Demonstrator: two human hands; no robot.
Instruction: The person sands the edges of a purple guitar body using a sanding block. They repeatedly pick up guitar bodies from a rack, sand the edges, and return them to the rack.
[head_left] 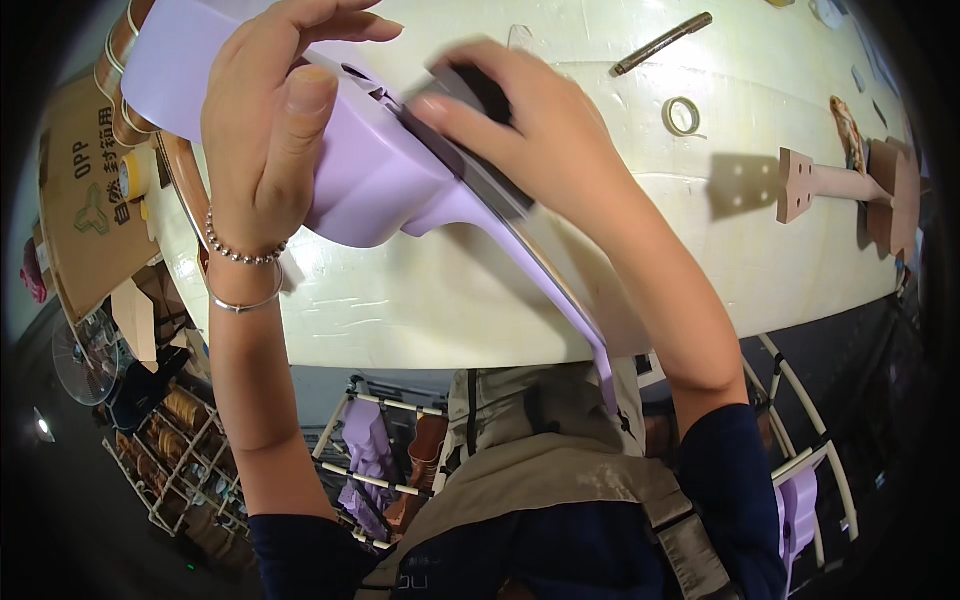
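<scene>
A light purple ukulele (375, 190) lies tilted on the table, its body at the upper left and its neck running down toward my apron. My left hand (262, 135) rests against the body, fingers stretched out and thumb apart. Blurred by motion, my right hand (535, 110) grips a long dark grey block (495, 185), fingers on one side and thumb on the other. The block lies along the top of the ukulele, where the neck joins the body, and hides part of that surface.
On the pale table (640, 260) lie a dark marker pen (662, 44), a roll of tape (683, 117) and an unpainted wooden neck (835, 182). A cardboard box (95, 220) stands left. Below the edge are racks holding purple instrument bodies (368, 445) and a fan (88, 360).
</scene>
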